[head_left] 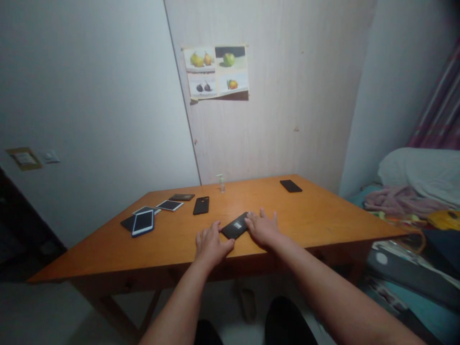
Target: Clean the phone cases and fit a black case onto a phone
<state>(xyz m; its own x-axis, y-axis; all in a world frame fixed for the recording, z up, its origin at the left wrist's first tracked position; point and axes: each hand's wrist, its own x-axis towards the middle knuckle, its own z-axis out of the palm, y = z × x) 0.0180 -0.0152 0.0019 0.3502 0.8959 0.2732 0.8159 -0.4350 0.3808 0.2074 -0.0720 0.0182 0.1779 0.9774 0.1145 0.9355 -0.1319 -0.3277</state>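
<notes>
A black smartphone [233, 230] lies slanted near the table's front edge, showing a small pale label on its upward face. My left hand [211, 247] grips its left end, thumb at the near edge and fingers at the far corner. At the right end, my right hand [263, 227] holds the corner with its nearest fingers, while the other fingers stretch out over the wood. Just beyond my left hand lies another black phone [201, 205]. The undersides of my fingers are hidden.
On the wooden table [312, 218], a blue-edged phone [143, 223] overlaps other devices at left, near a white-edged phone [170, 205] and a dark phone [182, 197]. A pump bottle [222, 184] stands at the back; one black phone [291, 186] lies back right. Cluttered bedding [402, 199] is at right.
</notes>
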